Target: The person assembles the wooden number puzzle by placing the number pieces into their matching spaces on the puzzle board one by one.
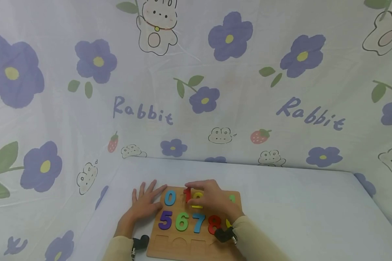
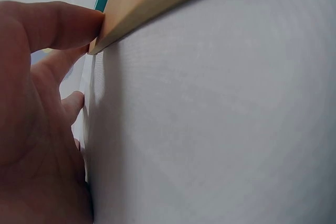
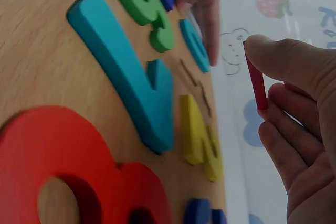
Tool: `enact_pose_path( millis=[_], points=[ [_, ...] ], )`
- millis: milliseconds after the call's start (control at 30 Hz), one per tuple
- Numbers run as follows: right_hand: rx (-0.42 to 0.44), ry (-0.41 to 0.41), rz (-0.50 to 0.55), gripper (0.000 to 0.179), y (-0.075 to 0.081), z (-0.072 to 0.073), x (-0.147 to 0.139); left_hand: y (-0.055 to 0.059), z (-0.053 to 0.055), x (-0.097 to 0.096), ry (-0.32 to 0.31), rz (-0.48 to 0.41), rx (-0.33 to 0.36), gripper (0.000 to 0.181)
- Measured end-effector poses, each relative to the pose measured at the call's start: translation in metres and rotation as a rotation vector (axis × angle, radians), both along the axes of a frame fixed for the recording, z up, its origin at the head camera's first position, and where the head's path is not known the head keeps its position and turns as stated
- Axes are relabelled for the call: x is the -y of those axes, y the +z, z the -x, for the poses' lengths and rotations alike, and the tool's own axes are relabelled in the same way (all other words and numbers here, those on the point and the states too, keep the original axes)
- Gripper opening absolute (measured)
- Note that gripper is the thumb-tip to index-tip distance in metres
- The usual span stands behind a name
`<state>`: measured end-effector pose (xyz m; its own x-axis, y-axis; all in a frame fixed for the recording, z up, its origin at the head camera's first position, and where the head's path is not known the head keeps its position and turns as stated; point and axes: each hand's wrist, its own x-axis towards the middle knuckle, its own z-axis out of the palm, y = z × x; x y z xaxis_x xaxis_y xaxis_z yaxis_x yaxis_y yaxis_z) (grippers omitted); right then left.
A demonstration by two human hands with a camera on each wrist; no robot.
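Observation:
My right hand [image 1: 212,197] pinches a red number 1 [image 3: 255,82] between thumb and fingertips, raised off the wooden number board [image 1: 160,243]. Beneath it, the right wrist view shows the bare slot [image 3: 197,87] shaped like a 1, between the blue 0 [image 1: 170,198] and the yellow 2 [image 1: 197,200]. At the board's left edge, my left hand [image 1: 146,204] lies with fingers spread, thumb and index finger touching the wooden side. The right hand hides part of the top row in the head view.
A second row holds a purple 5 [image 1: 165,220], green 6 [image 1: 182,221], blue 7 [image 1: 198,222] and red 8 [image 1: 214,224]. Shallow recesses [image 1: 179,243] line the board's near part. The white table [image 1: 297,214] meets a flowered cloth [image 1: 196,72] behind.

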<state>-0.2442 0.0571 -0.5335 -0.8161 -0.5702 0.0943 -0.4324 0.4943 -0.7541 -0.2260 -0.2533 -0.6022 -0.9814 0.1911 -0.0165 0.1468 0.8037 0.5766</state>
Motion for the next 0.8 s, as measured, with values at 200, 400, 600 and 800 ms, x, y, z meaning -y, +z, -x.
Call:
enact_pose_path(
  millis=[200, 400, 600, 800],
  points=[
    [0.008, 0.004, -0.017, 0.055, -0.011, 0.003, 0.010, 0.000, 0.000, 0.000, 0.001, 0.000, 0.007, 0.072],
    [-0.037, 0.000, -0.083, 0.053, -0.017, 0.005, 0.017, 0.001, -0.001, -0.001, 0.000, 0.001, 0.005, 0.071],
    [-0.044, -0.021, -0.139, 0.055, -0.020, 0.003, 0.025, -0.001, 0.000, 0.000, 0.000, 0.010, -0.002, 0.070],
    [-0.052, -0.025, -0.167, 0.056, -0.020, -0.001, 0.029, -0.002, 0.001, 0.000, 0.000, 0.013, -0.004, 0.070]
  ],
)
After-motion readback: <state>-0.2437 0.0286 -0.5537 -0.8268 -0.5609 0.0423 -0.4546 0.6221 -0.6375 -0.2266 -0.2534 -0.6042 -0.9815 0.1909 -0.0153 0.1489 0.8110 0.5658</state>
